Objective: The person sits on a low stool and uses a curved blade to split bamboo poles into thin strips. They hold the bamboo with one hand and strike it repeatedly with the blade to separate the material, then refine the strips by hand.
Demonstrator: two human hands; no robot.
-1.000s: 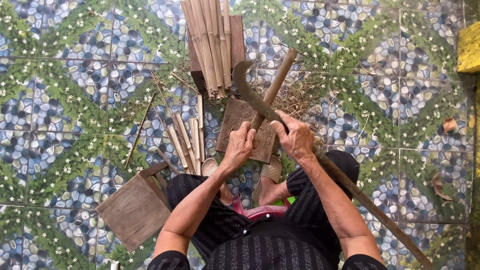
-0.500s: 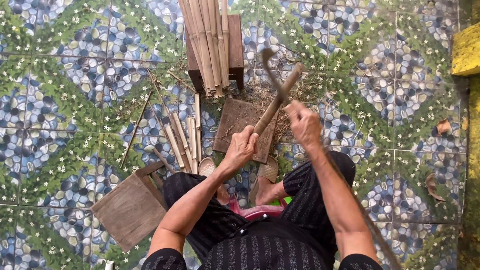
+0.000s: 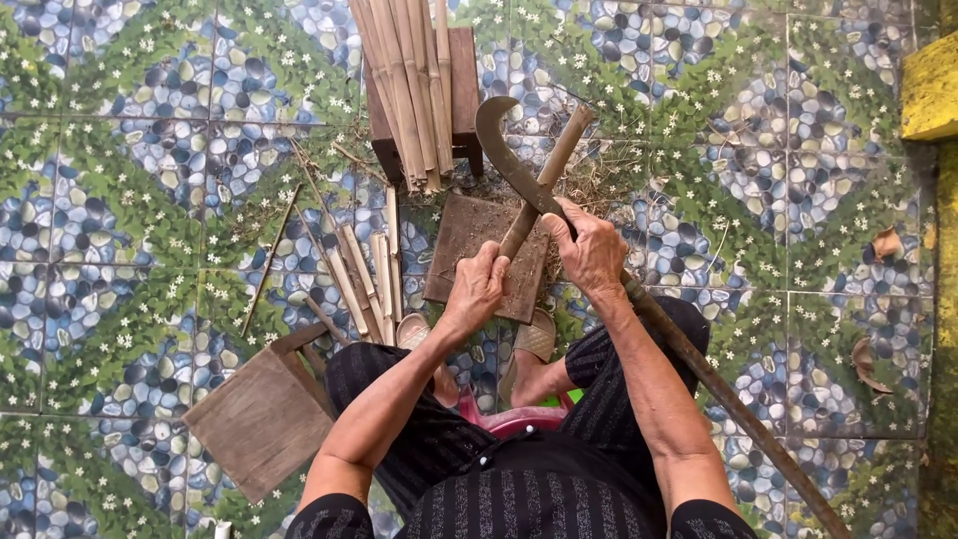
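My left hand (image 3: 477, 287) grips the near end of a short bamboo stick (image 3: 552, 172), which slants up and away over a square wooden chopping board (image 3: 464, 240) on the floor. My right hand (image 3: 591, 250) is closed around a long-handled knife with a curved, hooked blade (image 3: 506, 150). The blade lies across the stick near its middle. The knife's long wooden handle (image 3: 728, 399) runs back past my right arm to the lower right.
A bundle of long bamboo canes (image 3: 407, 80) rests on a small wooden stool (image 3: 457, 90) ahead. Split bamboo strips (image 3: 364, 274) lie left of the board. A second low wooden stool (image 3: 261, 419) stands at the lower left. A yellow block (image 3: 930, 85) sits at the right edge.
The knife was lifted up off the stick half a second ago and has now come back down across it. The left hand stayed on the stick's near end.
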